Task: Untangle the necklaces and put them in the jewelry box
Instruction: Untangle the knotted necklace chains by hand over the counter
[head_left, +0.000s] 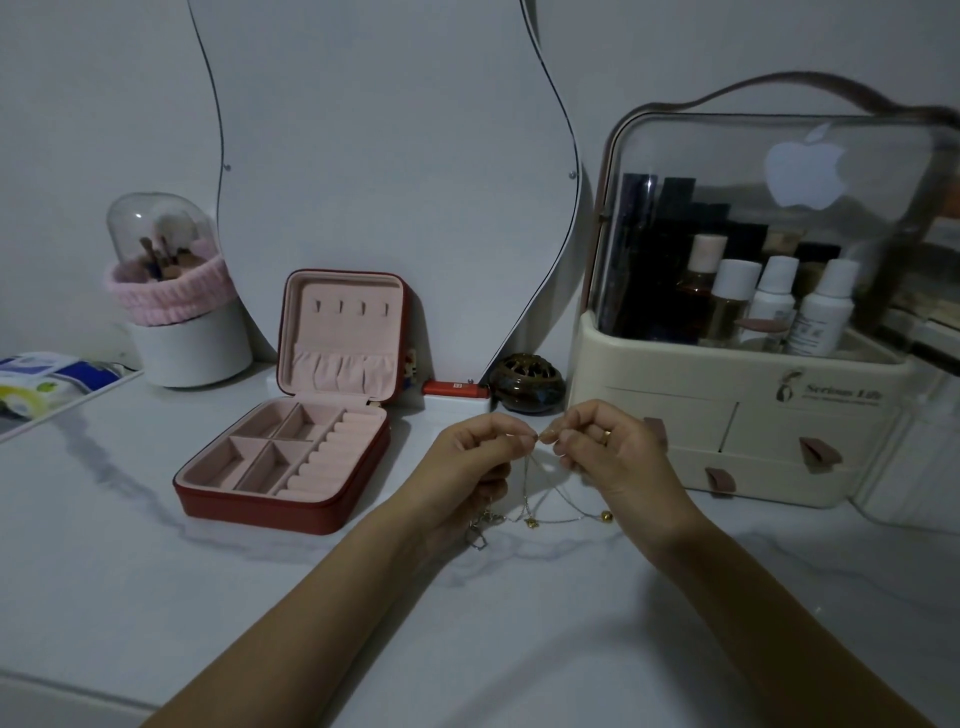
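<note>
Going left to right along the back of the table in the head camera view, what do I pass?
Brush holder with a pink band → open red jewelry box → small red case → dark round pot → cream cosmetics organizer.

Necklaces (540, 488) perhaps knotted, too thin to tell

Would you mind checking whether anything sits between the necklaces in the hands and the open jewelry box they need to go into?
Nothing visible does. The necklaces hang from both hands, left hand and right hand, just right of the jewelry box. Its lid stands open, and only bare countertop lies between them.
</note>
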